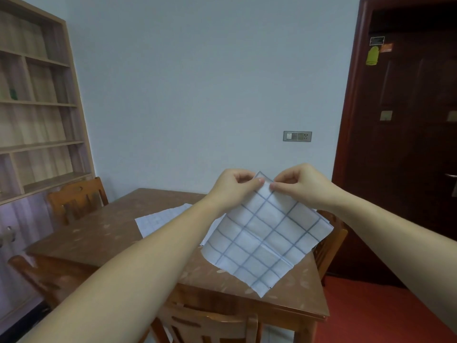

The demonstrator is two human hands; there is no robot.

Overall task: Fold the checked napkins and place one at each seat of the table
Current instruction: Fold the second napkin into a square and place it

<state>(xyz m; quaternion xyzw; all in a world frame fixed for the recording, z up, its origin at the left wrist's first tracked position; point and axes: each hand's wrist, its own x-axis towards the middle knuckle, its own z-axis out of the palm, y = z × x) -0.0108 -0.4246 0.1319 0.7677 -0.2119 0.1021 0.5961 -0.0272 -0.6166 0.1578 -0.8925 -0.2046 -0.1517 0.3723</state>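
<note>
Both hands raised above the table [103, 241]. Left hand [235, 186] and right hand [299, 185] each pinch, thumb against curled fingers, the top corner of 1 checked napkin [267, 238], grips nearly touching. The napkin hangs below the pinch as a diamond, lowest corner over the near table edge. Beyond the left forearm, more checked cloth [160, 219] lies flat on the tabletop. 1 chair [76, 199] left of the grip, another chair [205, 325] below it.
</note>
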